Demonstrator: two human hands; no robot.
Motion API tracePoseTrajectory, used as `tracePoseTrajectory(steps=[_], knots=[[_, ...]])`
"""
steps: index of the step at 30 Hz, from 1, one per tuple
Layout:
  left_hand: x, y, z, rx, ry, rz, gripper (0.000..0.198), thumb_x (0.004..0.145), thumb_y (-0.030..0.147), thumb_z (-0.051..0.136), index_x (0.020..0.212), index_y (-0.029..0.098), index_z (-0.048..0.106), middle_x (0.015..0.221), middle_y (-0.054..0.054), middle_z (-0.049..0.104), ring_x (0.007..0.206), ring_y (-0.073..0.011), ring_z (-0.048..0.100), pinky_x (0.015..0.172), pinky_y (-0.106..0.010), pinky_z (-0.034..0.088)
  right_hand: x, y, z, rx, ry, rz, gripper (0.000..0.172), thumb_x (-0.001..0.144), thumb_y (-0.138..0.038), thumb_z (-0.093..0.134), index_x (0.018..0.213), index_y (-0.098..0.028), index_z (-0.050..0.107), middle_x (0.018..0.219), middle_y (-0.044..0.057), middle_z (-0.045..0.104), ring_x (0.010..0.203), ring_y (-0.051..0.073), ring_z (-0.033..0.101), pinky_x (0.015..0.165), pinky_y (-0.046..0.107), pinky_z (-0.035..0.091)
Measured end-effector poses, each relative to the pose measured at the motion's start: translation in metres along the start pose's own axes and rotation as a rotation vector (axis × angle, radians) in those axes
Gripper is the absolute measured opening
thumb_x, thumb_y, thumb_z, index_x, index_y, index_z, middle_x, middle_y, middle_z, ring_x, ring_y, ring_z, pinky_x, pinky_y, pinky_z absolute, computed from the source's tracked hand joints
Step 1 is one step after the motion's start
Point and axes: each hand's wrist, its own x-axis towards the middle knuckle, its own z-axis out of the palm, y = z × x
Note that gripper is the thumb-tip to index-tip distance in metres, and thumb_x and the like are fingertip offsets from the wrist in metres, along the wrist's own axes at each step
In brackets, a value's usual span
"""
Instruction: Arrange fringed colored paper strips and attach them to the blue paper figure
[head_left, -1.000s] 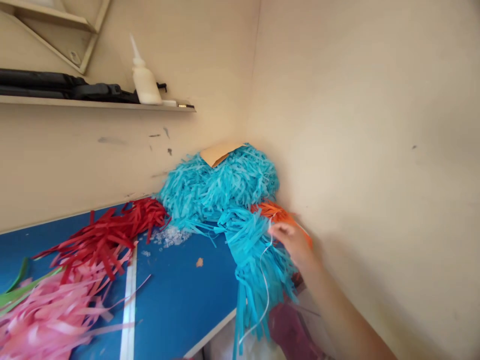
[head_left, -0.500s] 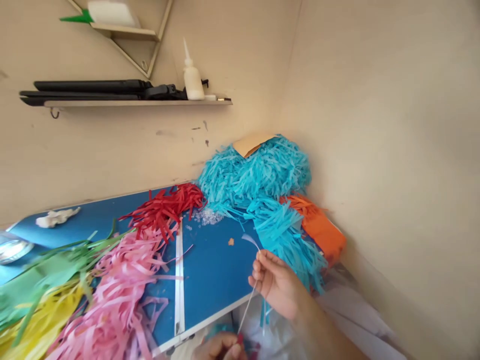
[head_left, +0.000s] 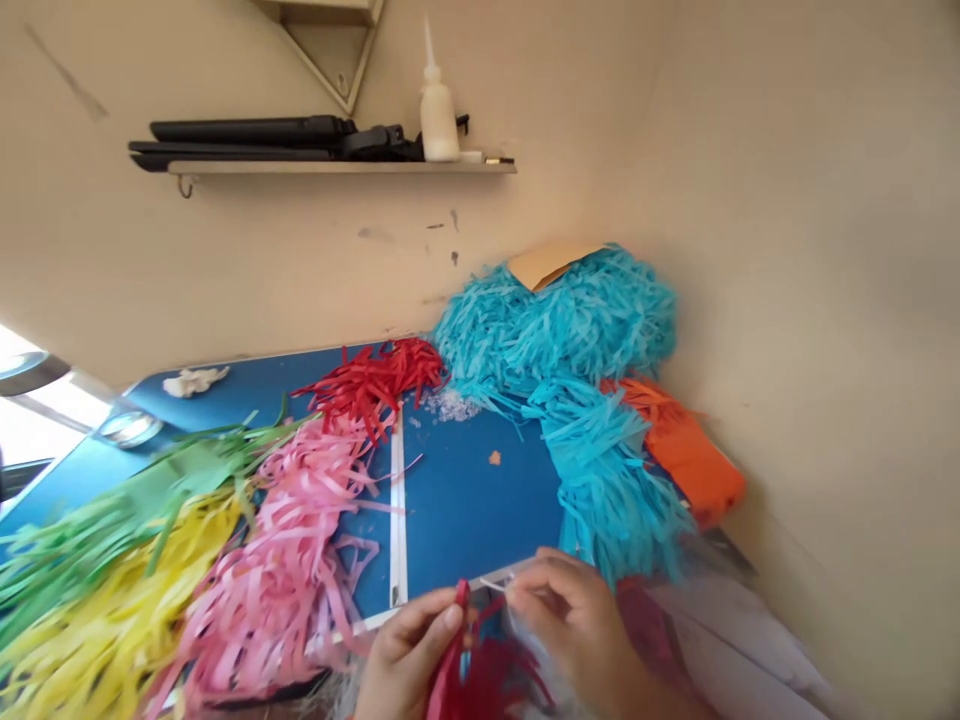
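My left hand point(head_left: 405, 655), at the bottom centre, pinches the folded top of a crimson paper tassel point(head_left: 480, 685) between thumb and fingers. The fringe hangs below it, partly blurred, with a bit of light blue showing near the thumb. Close by on the right, my right hand point(head_left: 570, 615) is closed on a thin white string point(head_left: 491, 584). One end of the string points left towards the tassel's top. Whether string and tassel touch, I cannot tell. Both hands are held over the near edge of the blue table point(head_left: 480, 520).
Fringed paper lies in pink point(head_left: 300, 520), yellow point(head_left: 150, 580), green point(head_left: 172, 475) and red point(head_left: 375, 380) on the left. A turquoise fringed heap point(head_left: 562, 330) and an orange bundle point(head_left: 694, 460) are at the right. Above hangs a shelf point(head_left: 337, 168) with a white bottle point(head_left: 439, 120).
My right hand has come down beside my left; the string stretched between them now shows only as a short end. The crimson tassel has risen into view, and the camera has turned left.
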Motion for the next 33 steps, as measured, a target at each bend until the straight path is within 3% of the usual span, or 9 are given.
tracePoseTrajectory(steps=[4,13,16,19,24,27,30,31,33], knots=[[-0.006,0.001,0.023,-0.339,0.117,-0.104,0.039,0.054,0.039,0.091,0.074,0.017,0.067,0.068,-0.001,0.072,0.054,-0.0082,0.061,0.05,-0.014,0.046,-0.006,-0.003,0.011,-0.014,-0.033,-0.009,0.024,0.087,-0.027,0.059,0.065,-0.019,0.063,0.057,-0.003,0.053,0.056,0.011,0.049,0.055,0.022,0.037],[-0.002,-0.012,0.02,-0.167,0.06,0.012,0.032,0.061,0.041,0.085,0.073,0.017,0.068,0.066,-0.002,0.069,0.058,-0.0128,0.062,0.058,-0.021,0.05,-0.004,0.001,0.017,-0.088,-0.073,0.007,0.027,0.09,-0.029,0.054,0.066,-0.019,0.063,0.06,-0.001,0.057,0.058,0.012,0.052,0.058,0.023,0.039],[-0.001,-0.016,0.019,0.051,0.044,0.192,0.026,0.069,0.041,0.079,0.074,0.018,0.07,0.073,-0.004,0.07,0.069,-0.0168,0.066,0.065,-0.024,0.053,-0.006,-0.001,0.016,-0.07,-0.194,0.058,0.024,0.096,-0.033,0.047,0.099,-0.02,0.067,0.09,0.004,0.069,0.084,0.017,0.062,0.077,0.026,0.046],[-0.003,-0.02,0.019,0.341,0.076,0.35,0.016,0.078,0.035,0.07,0.077,0.02,0.068,0.078,-0.004,0.07,0.074,-0.018,0.067,0.07,-0.027,0.054,-0.004,-0.005,0.011,-0.016,-0.359,0.146,0.037,0.097,-0.037,0.045,0.129,-0.02,0.053,0.121,0.009,0.064,0.109,0.021,0.06,0.091,0.031,0.045],[-0.008,-0.033,0.024,0.579,0.241,0.451,0.013,0.08,0.033,0.065,0.076,0.023,0.058,0.074,0.0,0.068,0.069,-0.0183,0.067,0.067,-0.03,0.053,-0.004,0.001,0.02,-0.007,-0.349,0.213,0.017,0.091,-0.028,0.051,0.08,-0.019,0.06,0.077,0.002,0.065,0.073,0.017,0.06,0.069,0.028,0.044],[-0.009,-0.037,0.027,0.698,0.246,0.491,0.012,0.083,0.035,0.061,0.08,0.024,0.06,0.076,-0.001,0.07,0.072,-0.0194,0.068,0.068,-0.031,0.053,-0.002,0.009,0.023,-0.015,-0.266,0.102,0.021,0.091,-0.03,0.052,0.074,-0.019,0.058,0.079,0.002,0.064,0.079,0.018,0.059,0.074,0.031,0.044],[-0.007,-0.035,0.023,0.842,0.148,0.486,0.01,0.086,0.033,0.059,0.083,0.024,0.063,0.079,-0.002,0.071,0.073,-0.0188,0.068,0.068,-0.03,0.053,0.019,0.015,-0.022,0.183,-0.073,0.138,0.027,0.092,-0.043,0.054,0.076,-0.022,0.061,0.074,0.002,0.062,0.067,0.016,0.057,0.062,0.03,0.044],[-0.006,-0.034,0.02,0.903,0.098,0.485,0.01,0.087,0.031,0.059,0.083,0.024,0.064,0.079,-0.001,0.071,0.072,-0.0183,0.067,0.067,-0.029,0.052,0.031,0.017,-0.052,0.269,0.055,0.187,0.029,0.089,-0.047,0.056,0.073,-0.024,0.062,0.062,0.0,0.058,0.05,0.013,0.048,0.049,0.028,0.037],[-0.003,-0.032,0.011,1.019,0.0,0.493,0.011,0.088,0.028,0.058,0.081,0.025,0.065,0.079,-0.001,0.071,0.072,-0.0173,0.067,0.065,-0.027,0.05,0.059,0.016,-0.133,0.396,0.283,0.188,0.026,0.083,-0.047,0.064,0.064,-0.029,0.063,0.053,-0.001,0.055,0.038,0.01,0.034,0.041,0.028,0.024]])
